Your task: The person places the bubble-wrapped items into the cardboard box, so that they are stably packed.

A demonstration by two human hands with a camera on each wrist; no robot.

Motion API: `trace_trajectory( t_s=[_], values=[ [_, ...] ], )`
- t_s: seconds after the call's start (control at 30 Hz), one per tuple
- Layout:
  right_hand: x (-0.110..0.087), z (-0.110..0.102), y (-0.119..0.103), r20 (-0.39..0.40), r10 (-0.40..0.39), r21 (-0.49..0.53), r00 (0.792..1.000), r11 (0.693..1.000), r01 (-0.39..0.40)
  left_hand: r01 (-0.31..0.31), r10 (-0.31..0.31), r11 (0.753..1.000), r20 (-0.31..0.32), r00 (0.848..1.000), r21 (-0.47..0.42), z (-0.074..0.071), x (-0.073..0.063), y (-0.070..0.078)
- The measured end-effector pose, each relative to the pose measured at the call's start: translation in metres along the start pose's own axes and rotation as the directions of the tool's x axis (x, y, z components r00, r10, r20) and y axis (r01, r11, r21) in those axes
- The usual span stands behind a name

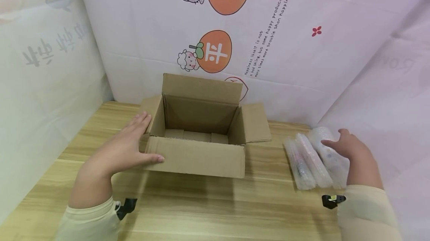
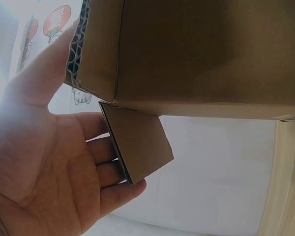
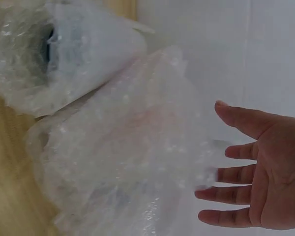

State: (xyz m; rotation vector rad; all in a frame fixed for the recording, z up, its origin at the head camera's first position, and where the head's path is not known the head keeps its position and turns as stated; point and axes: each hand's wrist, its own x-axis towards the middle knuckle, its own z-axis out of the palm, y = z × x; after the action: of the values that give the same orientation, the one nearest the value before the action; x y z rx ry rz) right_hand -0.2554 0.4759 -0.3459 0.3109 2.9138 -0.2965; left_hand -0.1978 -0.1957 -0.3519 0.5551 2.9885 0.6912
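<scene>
A cardboard box (image 1: 201, 114) stands on the table with its top flaps folded outward and nothing seen inside. At its left front corner, my left hand (image 1: 117, 153) lays its thumb against the front flap (image 1: 196, 157) while its extended fingers rest along the left flap (image 2: 137, 142). My right hand (image 1: 351, 147) hovers spread at the far right, fingers apart and palm bare. It is just beside several bubble-wrapped items (image 1: 315, 159) lying side by side. In the right wrist view, one bubble-wrapped bundle (image 3: 128, 132) lies nearest the fingertips, and a rounder wrapped one (image 3: 83, 59) shows something dark at its end.
Printed white cloth (image 1: 141, 39) hangs behind the box and along both sides. Wood-grain table (image 1: 188, 211) extends in front of the box and between it and the wrapped items. Each wrist wears a small black camera mount (image 1: 127, 207).
</scene>
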Motion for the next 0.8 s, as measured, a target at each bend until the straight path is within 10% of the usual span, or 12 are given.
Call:
trace_trajectory(
  t_s=[0.8],
  values=[
    [0.022, 0.031, 0.024, 0.144, 0.052, 0.033, 0.988, 0.998, -0.057, 0.000, 0.000, 1.000, -0.002, 1.000, 0.003, -0.001, -0.001, 0.000]
  ],
)
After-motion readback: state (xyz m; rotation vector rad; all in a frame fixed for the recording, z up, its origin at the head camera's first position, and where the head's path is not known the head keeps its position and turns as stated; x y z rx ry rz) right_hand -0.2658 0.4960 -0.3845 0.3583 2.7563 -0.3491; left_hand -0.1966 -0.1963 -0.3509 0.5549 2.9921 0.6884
